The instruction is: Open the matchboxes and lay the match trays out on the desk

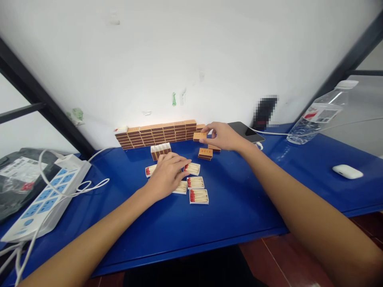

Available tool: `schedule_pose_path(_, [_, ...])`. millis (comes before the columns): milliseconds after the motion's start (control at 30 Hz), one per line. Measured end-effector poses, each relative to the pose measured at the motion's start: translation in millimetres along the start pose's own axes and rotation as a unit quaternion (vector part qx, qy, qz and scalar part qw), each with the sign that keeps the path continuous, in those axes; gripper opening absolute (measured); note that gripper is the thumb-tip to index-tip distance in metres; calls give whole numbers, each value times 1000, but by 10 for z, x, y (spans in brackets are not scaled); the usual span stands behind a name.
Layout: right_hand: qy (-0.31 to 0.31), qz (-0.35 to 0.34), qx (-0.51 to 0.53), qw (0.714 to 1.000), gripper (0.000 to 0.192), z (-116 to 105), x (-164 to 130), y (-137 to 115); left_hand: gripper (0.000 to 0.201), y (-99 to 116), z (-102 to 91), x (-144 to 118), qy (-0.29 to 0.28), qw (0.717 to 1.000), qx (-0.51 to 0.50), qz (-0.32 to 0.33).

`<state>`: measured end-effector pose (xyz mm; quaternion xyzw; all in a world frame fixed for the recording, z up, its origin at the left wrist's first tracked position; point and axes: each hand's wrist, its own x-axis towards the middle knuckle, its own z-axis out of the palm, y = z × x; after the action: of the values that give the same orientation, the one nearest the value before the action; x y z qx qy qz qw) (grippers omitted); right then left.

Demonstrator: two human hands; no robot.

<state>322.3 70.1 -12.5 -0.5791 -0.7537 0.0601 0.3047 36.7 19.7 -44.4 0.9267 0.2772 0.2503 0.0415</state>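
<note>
Right hand (220, 136) pinches small orange rectangular cardboard matchbox (198, 136), likely light, crushable, best held by edges; can't tell grip of left hand (168, 175).

It appears to be a dormitory room: a blue desk (239, 199) stands at a marked white wall (191, 48) between dark metal posts (60, 119), bearing a power strip (44, 194), tablet (243, 130) and earbud case (348, 172).

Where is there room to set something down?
Bare table shows between bottle, white case and right forearm; also between match trays and front edge. Crowded: around left hand, right hand and matchboxes; left end, with power strip and bag.
</note>
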Motion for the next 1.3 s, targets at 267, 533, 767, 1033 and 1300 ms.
schedule_pose_path(267, [-125, 27, -20, 992, 42, -239, -72, -87, 34, -8, 34, -20, -10, 1000, -5, -6])
schedule_pose_path(533, [-220, 50, -32, 974, 49, -334, -113, -115, 27, -16, -64, -25, 84, 996, -12, 19])
schedule_pose_path(767, [-216, 79, -92, 969, 57, -426, -80, 132, 21, -161, -222, -46, 156, 970, 110, 151])
schedule_pose_path(1033, [-240, 81, -94, 963, 56, -325, -71, 235, 21, -202, -412, -69, 187, 951, 170, 177])
schedule_pose_path(1300, [-178, -38, -67, 981, 58, -159, -84, 58, 19, -217, -426, -82, 186, 945, 192, 188])
